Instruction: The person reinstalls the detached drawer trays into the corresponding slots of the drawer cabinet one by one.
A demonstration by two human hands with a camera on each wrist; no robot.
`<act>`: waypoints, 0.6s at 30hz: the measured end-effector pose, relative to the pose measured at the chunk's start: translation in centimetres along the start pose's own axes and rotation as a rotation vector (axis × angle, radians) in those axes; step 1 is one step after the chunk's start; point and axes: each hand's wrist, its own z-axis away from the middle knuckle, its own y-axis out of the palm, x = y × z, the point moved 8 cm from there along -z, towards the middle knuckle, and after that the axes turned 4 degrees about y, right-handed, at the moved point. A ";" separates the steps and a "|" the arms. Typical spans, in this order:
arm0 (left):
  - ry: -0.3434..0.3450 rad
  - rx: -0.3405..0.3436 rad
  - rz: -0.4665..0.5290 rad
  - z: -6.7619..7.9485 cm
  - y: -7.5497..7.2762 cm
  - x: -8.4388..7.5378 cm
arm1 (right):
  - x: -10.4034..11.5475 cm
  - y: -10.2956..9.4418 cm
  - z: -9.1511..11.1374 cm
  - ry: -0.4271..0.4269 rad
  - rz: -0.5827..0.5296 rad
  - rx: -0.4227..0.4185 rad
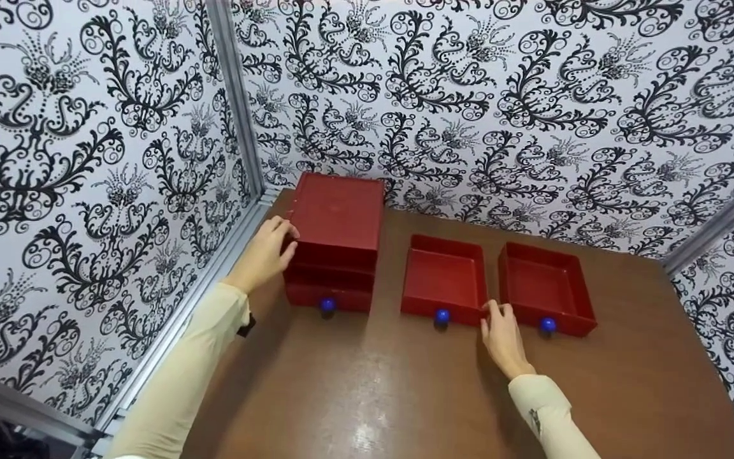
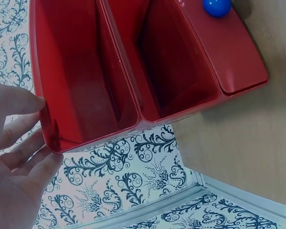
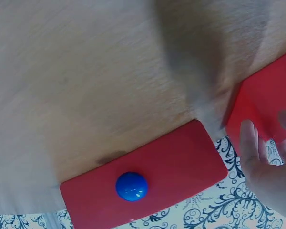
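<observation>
A red drawer cabinet stands at the left with two empty upper slots. Its bottom drawer is in place, showing a blue knob. My left hand holds the cabinet's upper left front corner, thumb and fingers bent around it. Two loose red drawers lie to the right, both empty: a nearer one and a farther right one. Between them is my right hand, its loosely spread fingers at the right front corner of the nearer drawer. Those fingers overlap the drawer's red side.
The brown table carries everything. Patterned walls stand close behind and at both sides, with a metal post in the left back corner. Blue knobs stick out from both loose drawers, including the right drawer's knob.
</observation>
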 end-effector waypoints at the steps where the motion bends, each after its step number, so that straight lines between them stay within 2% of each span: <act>1: 0.001 -0.006 0.004 0.0 0.0 0.0 | -0.1 0.0 0.0 -0.002 -0.002 0.002; 6: 0.005 -0.039 0.016 0.0 -0.1 -0.1 | -0.3 0.1 -0.2 -0.012 0.000 -0.001; 13: -0.020 -0.039 0.016 0.0 0.0 -0.1 | -0.1 -0.4 -0.3 -0.049 0.005 -0.053; 18: -0.014 -0.048 0.011 0.1 -0.2 0.0 | 0.0 -0.2 -0.2 -0.073 -0.003 -0.058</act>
